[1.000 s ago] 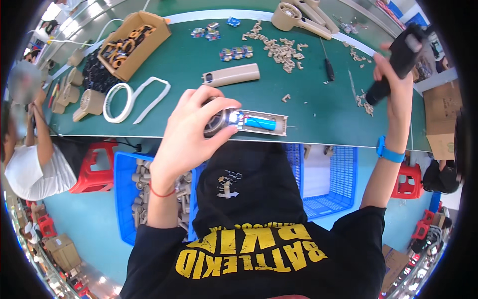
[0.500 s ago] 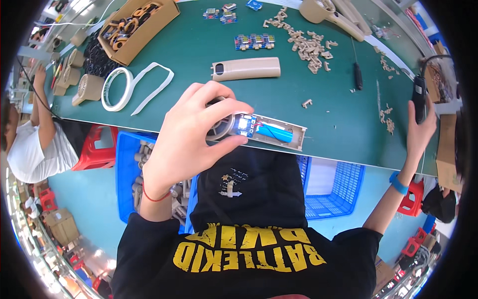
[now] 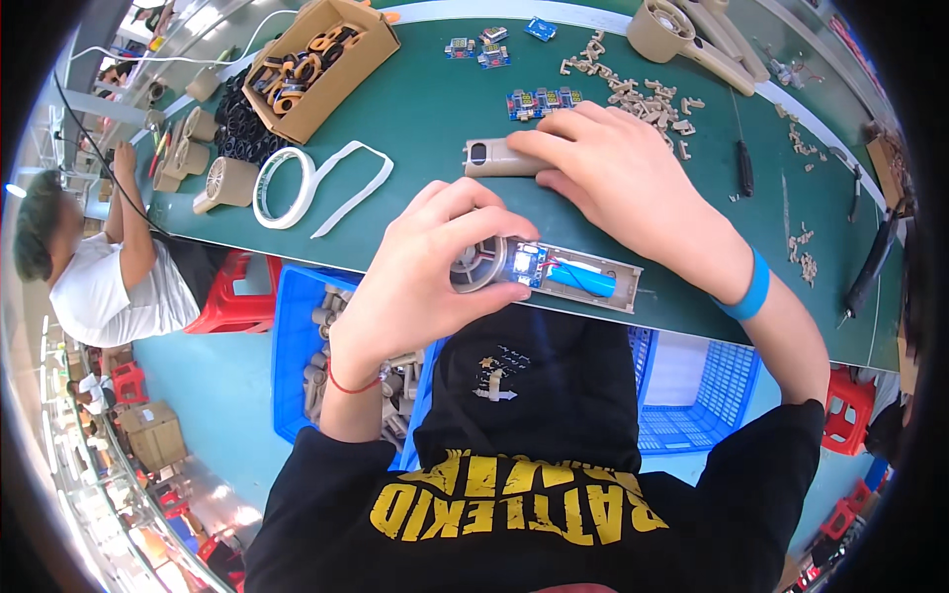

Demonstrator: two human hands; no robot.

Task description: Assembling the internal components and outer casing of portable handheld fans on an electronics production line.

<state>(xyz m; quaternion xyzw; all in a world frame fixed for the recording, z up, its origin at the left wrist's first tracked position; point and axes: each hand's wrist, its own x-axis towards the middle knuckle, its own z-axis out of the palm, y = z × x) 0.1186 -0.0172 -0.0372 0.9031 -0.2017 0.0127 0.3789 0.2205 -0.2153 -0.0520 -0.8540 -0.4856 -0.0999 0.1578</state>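
My left hand (image 3: 420,272) grips the round end of a beige handheld fan housing (image 3: 626,285) by the table's near edge, thumb and fingers closed around it. The housing lies open side up. Inside it are a small blue circuit board (image 3: 530,265) with a lit white spot, thin red and dark wires, and a blue cylindrical battery (image 3: 581,281). Just beyond, my right hand (image 3: 633,173) has its thumb and fingers on a beige handle cover (image 3: 487,158) with a dark oval window near its left end. My palm and fingers hide the cover's right part.
A roll of white tape (image 3: 263,203), a box of black-and-orange parts (image 3: 341,84) and fan heads (image 3: 232,183) are left. Small beige clips (image 3: 643,104), circuit boards (image 3: 544,103), a screwdriver (image 3: 744,173) and a black thin-tipped tool (image 3: 875,262) lie beyond and right. Blue crates (image 3: 294,395) stand below.
My right hand has let go of the black tool at the far right and come across to the handle cover. My left hand keeps its hold on the fan housing. The view has shifted slightly.
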